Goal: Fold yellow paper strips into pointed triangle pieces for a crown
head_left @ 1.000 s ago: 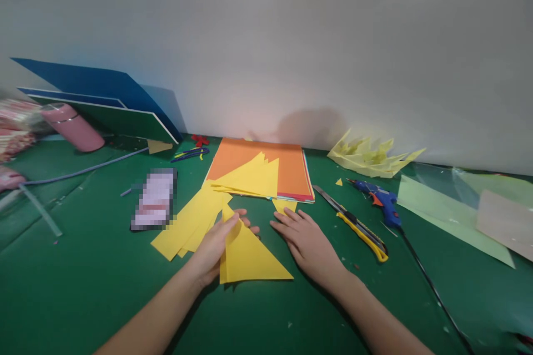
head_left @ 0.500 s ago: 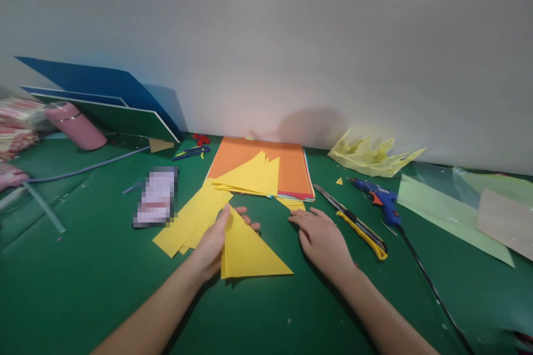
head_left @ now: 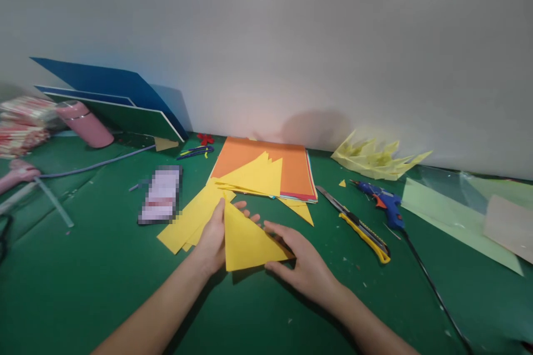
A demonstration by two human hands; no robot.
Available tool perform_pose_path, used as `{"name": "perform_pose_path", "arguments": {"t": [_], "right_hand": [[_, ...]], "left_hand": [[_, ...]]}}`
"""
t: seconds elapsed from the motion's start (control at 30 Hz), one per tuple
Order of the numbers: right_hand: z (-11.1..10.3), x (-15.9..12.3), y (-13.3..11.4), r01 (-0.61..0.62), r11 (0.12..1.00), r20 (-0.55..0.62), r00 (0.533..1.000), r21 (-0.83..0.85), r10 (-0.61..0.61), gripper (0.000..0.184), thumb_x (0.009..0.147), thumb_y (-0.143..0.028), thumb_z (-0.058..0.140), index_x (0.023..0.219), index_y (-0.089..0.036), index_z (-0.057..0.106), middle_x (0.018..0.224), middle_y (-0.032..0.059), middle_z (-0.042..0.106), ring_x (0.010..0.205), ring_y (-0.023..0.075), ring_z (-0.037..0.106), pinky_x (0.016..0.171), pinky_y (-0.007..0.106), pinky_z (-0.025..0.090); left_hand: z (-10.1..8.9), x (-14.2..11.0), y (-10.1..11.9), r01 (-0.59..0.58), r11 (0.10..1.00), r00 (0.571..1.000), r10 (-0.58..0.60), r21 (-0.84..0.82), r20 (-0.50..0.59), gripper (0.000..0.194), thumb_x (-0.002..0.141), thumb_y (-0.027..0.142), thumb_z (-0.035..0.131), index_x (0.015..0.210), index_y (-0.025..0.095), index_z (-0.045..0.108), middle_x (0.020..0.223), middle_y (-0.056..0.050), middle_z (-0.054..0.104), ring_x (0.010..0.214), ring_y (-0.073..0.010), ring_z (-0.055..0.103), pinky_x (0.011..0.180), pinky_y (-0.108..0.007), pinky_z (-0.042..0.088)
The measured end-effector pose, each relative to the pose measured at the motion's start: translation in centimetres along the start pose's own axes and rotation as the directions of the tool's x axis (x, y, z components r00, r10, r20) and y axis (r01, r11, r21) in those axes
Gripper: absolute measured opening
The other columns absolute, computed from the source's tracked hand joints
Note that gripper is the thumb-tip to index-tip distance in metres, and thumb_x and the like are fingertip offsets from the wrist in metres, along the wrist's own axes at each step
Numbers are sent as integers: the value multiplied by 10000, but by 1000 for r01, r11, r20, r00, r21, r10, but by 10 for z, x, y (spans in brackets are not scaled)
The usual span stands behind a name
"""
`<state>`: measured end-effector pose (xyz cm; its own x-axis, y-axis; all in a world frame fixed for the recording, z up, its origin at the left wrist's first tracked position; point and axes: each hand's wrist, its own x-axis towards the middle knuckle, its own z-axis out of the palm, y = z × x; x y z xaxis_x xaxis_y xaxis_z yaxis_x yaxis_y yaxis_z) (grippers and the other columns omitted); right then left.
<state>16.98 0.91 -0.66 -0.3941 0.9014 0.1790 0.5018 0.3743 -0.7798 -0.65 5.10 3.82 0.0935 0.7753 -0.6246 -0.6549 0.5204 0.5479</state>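
A stack of yellow paper triangles [head_left: 247, 241] is held up by my left hand [head_left: 213, 238], thumb on the front face near the top corner and fingers behind. My right hand [head_left: 306, 260] is curled round the stack's right-hand tip, fingers at the upper edge and thumb at the lower edge. More yellow triangles [head_left: 260, 175] lie on a pile of coloured paper with an orange sheet [head_left: 291, 158] on top. Yellow paper strips [head_left: 185, 227] spread out beside my left hand. Another yellow triangle [head_left: 303, 211] pokes out from under the pile.
Right of my hands lie a yellow utility knife [head_left: 366, 236] with its blade out and a blue glue gun [head_left: 387, 202] with a black cord. Behind them sits a pale yellow pointed paper piece [head_left: 375, 158]. A phone [head_left: 160, 194] and pink bottle [head_left: 85, 125] are at left.
My right hand has moved left from the table to the tip of the yellow triangles. The stack in my left hand has tilted slightly, its right tip higher. The view has shifted a little.
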Motion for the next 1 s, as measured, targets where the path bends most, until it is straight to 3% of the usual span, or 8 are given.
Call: {"name": "perform_pose_path", "arguments": {"t": [0.17, 0.3, 0.4, 0.5, 0.63, 0.77, 0.87, 1.0], "right_hand": [[-5, -6, -5, -50, 998, -42, 998, 36, 51, 508, 793, -240, 609, 1285, -253, 487, 1146, 72, 657, 1021, 240, 614, 879, 416, 497], [-4, -16, -11, 27, 999, -30, 999, -46, -28, 282, 824, -283, 605, 1100, -233, 581, 1124, 92, 664, 1010, 249, 613, 858, 406, 498], [1, -20, -14, 103, 991, -31, 994, -81, -106, 364, 743, -361, 718, 1049, -225, 573, 1236, 123, 606, 1095, 277, 569, 891, 414, 480], [6, -19, -15, 98, 991, -45, 994, -86, -102, 341, 756, -304, 701, 1054, -221, 557, 1219, 118, 619, 1074, 261, 582, 879, 400, 485], [5, -14, -15, 57, 996, -64, 996, -65, -61, 220, 809, -250, 605, 1024, -218, 570, 1105, 94, 676, 956, 228, 633, 793, 345, 506], [2, -9, -18, 81, 996, -99, 991, -49, -85, 126, 858, -223, 482, 846, -214, 608, 860, 52, 714, 765, 180, 654, 682, 271, 495], [1, -6, -16, 7, 999, -224, 975, 36, 1, 176, 860, -267, 469, 751, -202, 591, 661, 14, 656, 575, 137, 600, 537, 211, 455], [0, -3, -6, -129, 951, -373, 898, 282, 232, 235, 807, -403, 563, 745, -180, 602, 584, 0, 603, 498, 123, 537, 464, 200, 416]], "left_hand": [[0, -3, -4, 24, 999, 1000, -24, 23, 4, 411, 957, 450, 344, 860, 139, 596, 699, -47, 620, 669, -209, 685, 665, -365, 560], [-3, -6, -7, 55, 998, 998, -55, -7, 26, 401, 946, 468, 362, 839, 145, 574, 669, -32, 601, 652, -209, 678, 674, -391, 565], [-6, -7, -9, 64, 997, 998, -63, -31, 29, 374, 945, 456, 379, 830, 149, 559, 671, -27, 593, 664, -207, 676, 654, -377, 565], [-9, -7, -10, 64, 996, 997, -61, -59, 46, 356, 946, 444, 391, 825, 152, 557, 678, -23, 594, 688, -208, 677, 650, -370, 563], [-13, -5, -12, 75, 994, 994, -68, -82, 84, 367, 947, 445, 383, 818, 151, 560, 690, -31, 611, 702, -220, 678, 676, -407, 561], [-18, -4, -12, 71, 994, 994, -63, -79, 95, 402, 937, 487, 381, 840, 150, 578, 716, -51, 647, 722, -228, 687, 731, -419, 554], [-20, -6, -13, 79, 997, 991, -79, -3, 110, 405, 923, 522, 393, 888, 168, 587, 735, -57, 679, 688, -216, 690, 674, -354, 556], [-23, -7, -12, 81, 991, 975, -100, 104, 196, 297, 919, 429, 480, 997, 169, 601, 802, -71, 715, 721, -204, 698, 671, -295, 551]]}}
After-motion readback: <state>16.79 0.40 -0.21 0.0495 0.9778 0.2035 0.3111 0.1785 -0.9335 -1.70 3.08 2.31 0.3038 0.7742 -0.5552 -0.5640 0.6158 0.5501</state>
